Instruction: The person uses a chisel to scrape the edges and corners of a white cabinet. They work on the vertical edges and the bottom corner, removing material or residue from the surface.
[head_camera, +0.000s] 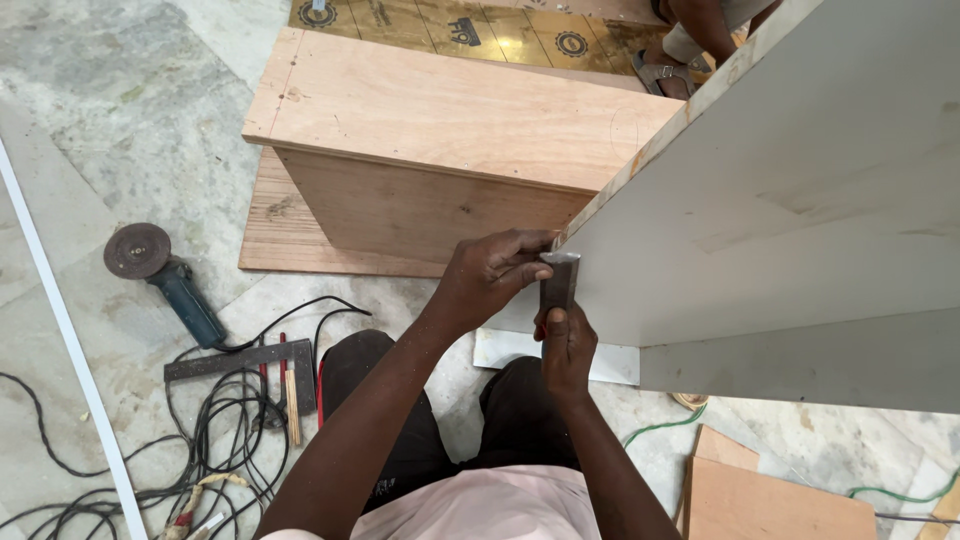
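The white laminated panel (790, 200) runs out of view at the right and top, so its full shape cannot be told. At its lower left corner sits a small dark block (559, 283), partly hidden by fingers; what kind of tool it is stays hard to make out. The left hand (492, 272) is closed around the block's top against the panel edge. The right hand (566, 345) grips the block from below, fingers shut on it. Left of the panel stands a plywood box (440, 150), and farther left an angle grinder (165, 275) lies on the floor.
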